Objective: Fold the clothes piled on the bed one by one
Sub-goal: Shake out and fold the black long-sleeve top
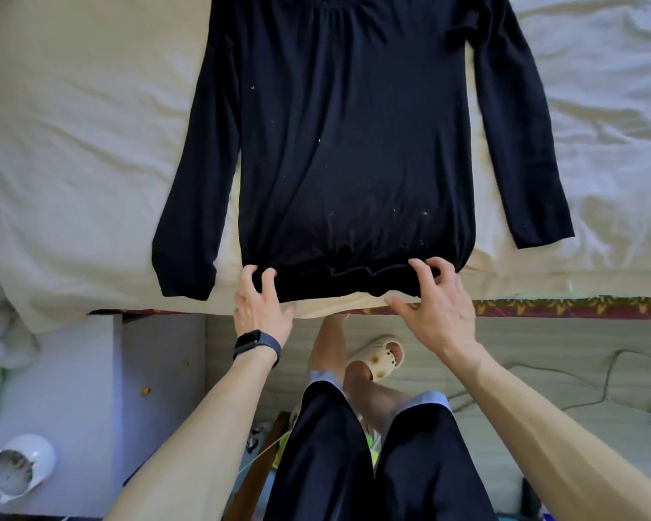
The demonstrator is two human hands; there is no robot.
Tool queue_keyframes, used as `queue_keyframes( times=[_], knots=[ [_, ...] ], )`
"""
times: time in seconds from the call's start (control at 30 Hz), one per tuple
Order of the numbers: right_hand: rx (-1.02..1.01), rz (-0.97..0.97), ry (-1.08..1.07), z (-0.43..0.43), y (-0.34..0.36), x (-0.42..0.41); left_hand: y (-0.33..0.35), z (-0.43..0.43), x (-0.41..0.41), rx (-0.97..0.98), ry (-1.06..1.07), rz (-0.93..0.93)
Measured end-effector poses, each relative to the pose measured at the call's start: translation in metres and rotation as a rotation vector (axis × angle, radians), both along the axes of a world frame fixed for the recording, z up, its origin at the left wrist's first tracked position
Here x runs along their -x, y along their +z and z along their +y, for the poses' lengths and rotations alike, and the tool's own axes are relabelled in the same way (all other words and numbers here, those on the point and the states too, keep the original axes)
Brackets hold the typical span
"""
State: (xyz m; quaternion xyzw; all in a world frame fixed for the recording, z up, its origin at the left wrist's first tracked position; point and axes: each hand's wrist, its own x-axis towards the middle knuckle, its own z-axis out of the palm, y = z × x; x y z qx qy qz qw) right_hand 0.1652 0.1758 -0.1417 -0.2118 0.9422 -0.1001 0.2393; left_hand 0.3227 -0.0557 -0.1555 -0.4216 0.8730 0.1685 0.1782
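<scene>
Both hands hold the near hem (335, 283) of the black top (354, 144). The left hand (262, 306) grips the hem's left corner, with its fingers curled over the top of the fabric and its thumb at the near edge. The right hand (438, 306) takes the hem towards its right end. Its fingers are arched with their tips pressed into the cloth, and its thumb lies along the near edge, so the band is pinched between them. Fabric bunches into small folds between the two hands.

The top lies flat on the bed (91, 144), front up, with its hem at the near edge of the mattress and its neck running out of view at the far side. Its left sleeve (196, 182) and right sleeve (519, 144) lie spread out to either side of the body, both pointing back towards the near edge. The cream sheet under it is wrinkled, more so on the right.

A dark watch (254, 342) sits on the left wrist. Below the hands are the person's dark shorts (327, 464) and a pale slipper (380, 357) on one foot. A cable (613, 374) trails across the floor at the right, and a broken white shell-like object (23, 468) lies at the near left.
</scene>
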Motion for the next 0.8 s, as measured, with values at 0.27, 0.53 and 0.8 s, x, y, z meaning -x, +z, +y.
queue_keyframes(
  times=[0.27, 0.53, 0.8],
  knots=[
    [0.008, 0.021, -0.099, -0.003, -0.007, 0.016, -0.002, -0.029, 0.003, -0.075, 0.004, 0.046],
    [-0.092, -0.008, -0.277, 0.058, 0.061, 0.022, 0.068, -0.041, -0.019, -0.013, 0.163, 0.138],
    [0.142, 0.045, -0.382, 0.079, 0.108, 0.023, 0.126, -0.015, -0.022, -0.113, 0.459, 0.259]
  ],
)
